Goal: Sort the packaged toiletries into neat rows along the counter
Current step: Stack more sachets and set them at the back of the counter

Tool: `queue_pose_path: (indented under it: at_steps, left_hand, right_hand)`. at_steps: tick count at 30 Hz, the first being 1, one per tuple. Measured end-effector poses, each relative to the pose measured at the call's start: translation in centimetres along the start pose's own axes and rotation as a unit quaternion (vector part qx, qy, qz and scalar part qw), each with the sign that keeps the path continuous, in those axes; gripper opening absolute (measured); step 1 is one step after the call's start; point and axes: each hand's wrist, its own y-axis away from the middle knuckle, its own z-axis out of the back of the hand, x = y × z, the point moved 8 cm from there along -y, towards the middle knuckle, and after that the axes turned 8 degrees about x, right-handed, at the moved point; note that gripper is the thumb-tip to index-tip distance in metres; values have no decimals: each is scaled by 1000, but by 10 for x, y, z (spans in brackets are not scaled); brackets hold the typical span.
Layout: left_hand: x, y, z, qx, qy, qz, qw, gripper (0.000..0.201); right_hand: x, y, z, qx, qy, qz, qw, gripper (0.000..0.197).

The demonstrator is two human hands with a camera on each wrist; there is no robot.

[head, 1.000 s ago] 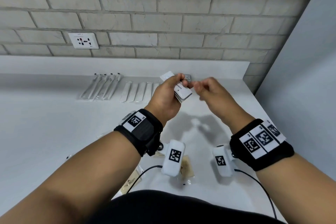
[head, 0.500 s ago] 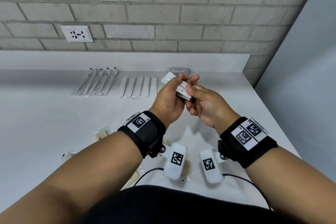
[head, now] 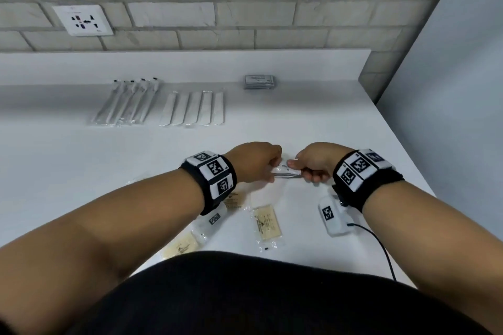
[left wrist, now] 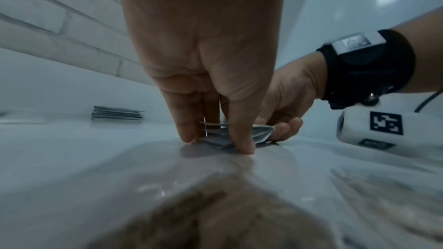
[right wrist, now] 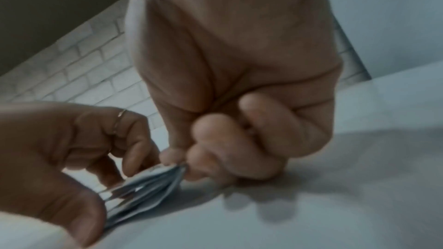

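A small stack of flat silver-and-white packets (head: 288, 172) stands on edge on the white counter (head: 81, 166), near its front. My left hand (head: 272, 169) pinches the stack's left end, thumb and fingers on either side. My right hand (head: 300, 172) pinches the right end with curled fingers. In the left wrist view my left fingertips (left wrist: 243, 147) touch the counter around the packets (left wrist: 217, 139). The right wrist view shows the packets (right wrist: 143, 186) fanned slightly between both hands. A second stack of the same packets (head: 259, 82) lies flat at the back.
Bagged toothbrushes (head: 128, 103) and white sleeved items (head: 193, 108) lie in two rows near the back. Loose tan sachets (head: 266, 222) lie by the front edge under my arms. The wall socket (head: 83, 20) is at back left; a grey wall (head: 449, 90) bounds the counter's right.
Both hands came down and toward me with the packet stack, from mid-air above the back row to the counter surface. The right hand now grips the stack's end.
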Motion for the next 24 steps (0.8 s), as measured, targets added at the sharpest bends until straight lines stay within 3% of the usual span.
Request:
queue_pose_path:
  at_steps: [3, 5, 7, 9, 12, 16, 24]
  left_hand:
    - [-1, -8, 0, -7, -19, -5, 1000, 30]
    - [-1, -10, -1, -5, -15, -8, 1000, 32]
    - [0, -10, -2, -4, 0, -9, 1000, 36]
    - [2, -10, -3, -11, 15, -9, 1000, 37]
    - [0, -10, -1, -18, 3, -18, 1000, 32]
    - [1, -10, -2, -5, 1, -21, 1000, 30]
    - [11, -27, 3, -12, -31, -8, 999, 29]
  right_hand:
    - [14, 7, 16, -116, 217, 31, 969, 45]
    - [25, 21, 20, -199, 259, 111, 938, 36]
    - [31, 30, 9, -190, 247, 202, 929, 37]
    - [32, 30, -3, -167, 301, 233, 910, 34]
    - [35, 26, -3, -196, 350, 250, 881, 26]
    - [36, 25, 1, -189, 340, 244, 888, 26]
    - [42, 16, 10, -201, 363, 250, 875, 27]
